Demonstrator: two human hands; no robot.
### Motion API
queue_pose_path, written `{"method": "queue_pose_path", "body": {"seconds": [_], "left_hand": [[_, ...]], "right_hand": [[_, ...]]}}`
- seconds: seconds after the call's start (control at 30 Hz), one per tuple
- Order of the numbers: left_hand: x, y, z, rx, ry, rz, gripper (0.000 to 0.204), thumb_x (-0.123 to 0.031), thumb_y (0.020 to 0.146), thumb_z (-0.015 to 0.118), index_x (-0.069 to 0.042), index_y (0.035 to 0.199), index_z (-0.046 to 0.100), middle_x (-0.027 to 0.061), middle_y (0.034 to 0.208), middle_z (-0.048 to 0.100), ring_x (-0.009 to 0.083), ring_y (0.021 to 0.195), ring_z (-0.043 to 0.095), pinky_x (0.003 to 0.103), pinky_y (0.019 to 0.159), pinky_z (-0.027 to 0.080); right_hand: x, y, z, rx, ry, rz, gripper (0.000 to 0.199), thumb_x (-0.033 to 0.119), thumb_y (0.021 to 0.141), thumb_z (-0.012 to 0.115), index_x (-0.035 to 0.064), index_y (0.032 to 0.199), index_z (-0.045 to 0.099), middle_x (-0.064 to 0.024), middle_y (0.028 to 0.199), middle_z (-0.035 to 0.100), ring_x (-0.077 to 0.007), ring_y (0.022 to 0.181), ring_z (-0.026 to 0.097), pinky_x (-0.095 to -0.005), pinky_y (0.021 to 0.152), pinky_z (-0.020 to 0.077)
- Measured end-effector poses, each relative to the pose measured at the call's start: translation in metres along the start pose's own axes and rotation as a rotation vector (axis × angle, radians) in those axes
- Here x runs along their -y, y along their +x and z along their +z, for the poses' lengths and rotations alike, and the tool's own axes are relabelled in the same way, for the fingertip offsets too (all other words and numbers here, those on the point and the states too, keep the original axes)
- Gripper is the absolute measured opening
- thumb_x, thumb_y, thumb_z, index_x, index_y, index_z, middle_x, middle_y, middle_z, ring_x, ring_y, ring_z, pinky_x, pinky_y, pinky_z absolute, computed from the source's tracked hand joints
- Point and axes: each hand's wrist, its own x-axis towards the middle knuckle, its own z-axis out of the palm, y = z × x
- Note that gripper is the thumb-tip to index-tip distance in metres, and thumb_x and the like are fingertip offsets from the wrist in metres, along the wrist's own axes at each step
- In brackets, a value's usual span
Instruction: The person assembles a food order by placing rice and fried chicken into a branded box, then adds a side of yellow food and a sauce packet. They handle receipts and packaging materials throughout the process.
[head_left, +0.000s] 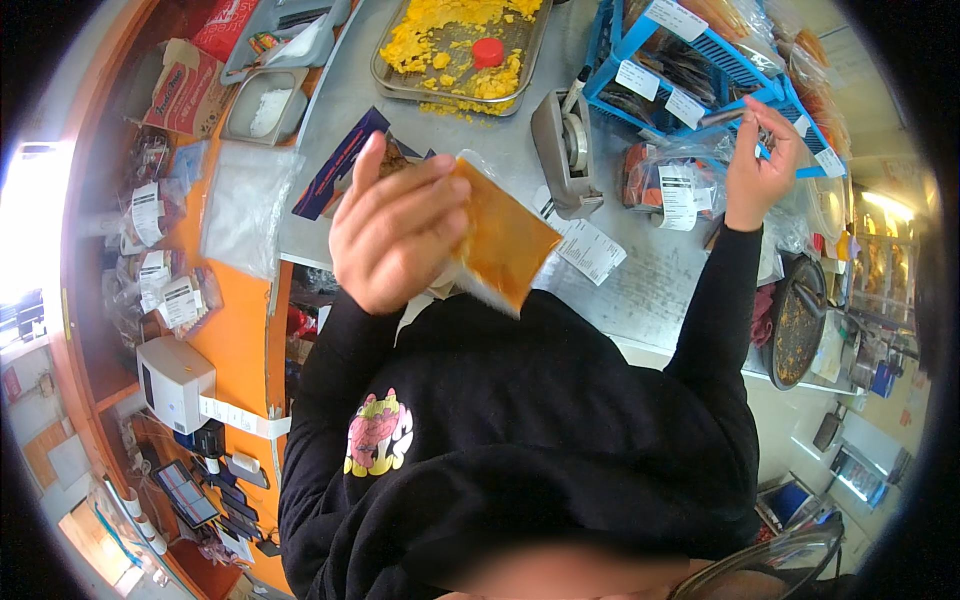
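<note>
My left hand (395,235) is raised in front of my chest, closed on a flat clear sachet of orange-brown sauce (510,235). The sachet tilts down to the right, its clear end lowest. My right hand (765,165) is at the right edge of a blue plastic basket (730,65), fingers partly stretched and apart, with nothing visible in them. Dark packets (650,85) lie inside the basket compartments, which carry white labels. Under my left hand, partly hidden, is a dark blue box (345,165) with brown contents.
A metal tray (400,92) of yellow crumbly food with a red lid stands at the back. A grey tape dispenser (568,160), a paper receipt (592,250) and a bagged labelled pack (675,190) lie on the steel counter. Left are clear bags (250,210) and a label printer (178,385).
</note>
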Motion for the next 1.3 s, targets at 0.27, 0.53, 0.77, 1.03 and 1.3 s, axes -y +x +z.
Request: {"method": "queue_pose_path", "body": {"seconds": [0.27,0.53,0.77,1.03,1.3], "left_hand": [[0.071,-0.06,-0.042,-0.224,-0.633,-1.199,0.012,-0.011,0.095,0.062,0.0,0.101,0.059,0.0133,0.107,0.067,0.0204,0.086,0.07,0.031,0.074,0.056],[0.103,-0.143,-0.029,0.249,0.288,-0.828,0.012,-0.005,0.087,0.063,-0.002,0.098,0.066,0.0157,0.092,0.068,0.0285,0.081,0.069,0.036,0.071,0.053],[0.11,-0.167,-0.01,0.541,0.386,-0.902,0.02,-0.015,0.087,0.064,-0.006,0.104,0.067,0.0167,0.103,0.068,0.0341,0.094,0.065,0.042,0.078,0.052],[0.057,-0.156,-0.054,0.151,0.224,-0.887,0.02,-0.014,0.095,0.059,0.001,0.103,0.068,0.0165,0.101,0.07,0.0271,0.093,0.067,0.034,0.081,0.051],[0.027,-0.177,-0.053,-0.143,0.059,-1.101,0.026,-0.015,0.101,0.049,0.002,0.087,0.064,0.011,0.087,0.069,0.0179,0.079,0.063,0.029,0.074,0.048]], "right_hand": [[0.056,-0.044,-0.001,0.429,0.789,0.987,0.023,0.019,0.098,0.056,0.0106,0.118,0.048,-0.0091,0.107,0.063,-0.0187,0.09,0.067,-0.0326,0.057,0.061],[0.109,-0.089,0.057,1.094,0.948,0.919,0.024,0.011,0.093,0.061,0.0129,0.116,0.06,-0.0078,0.105,0.068,-0.0194,0.09,0.069,-0.0319,0.071,0.0572],[0.149,-0.148,0.139,1.111,0.7,0.036,0.026,0.004,0.076,0.064,0.0165,0.097,0.071,-0.0014,0.106,0.069,-0.0203,0.099,0.063,-0.0397,0.083,0.0466],[0.145,-0.136,0.18,1.361,0.39,-0.345,0.031,0.01,0.077,0.061,0.0207,0.104,0.072,-0.0019,0.102,0.07,-0.0243,0.103,0.061,-0.0372,0.09,0.0456],[0.028,-0.075,0.32,1.255,-0.227,-0.079,0.03,0.028,0.095,0.047,0.0167,0.115,0.067,-0.0114,0.1,0.071,-0.0311,0.096,0.067,-0.0456,0.081,0.0521]]}}
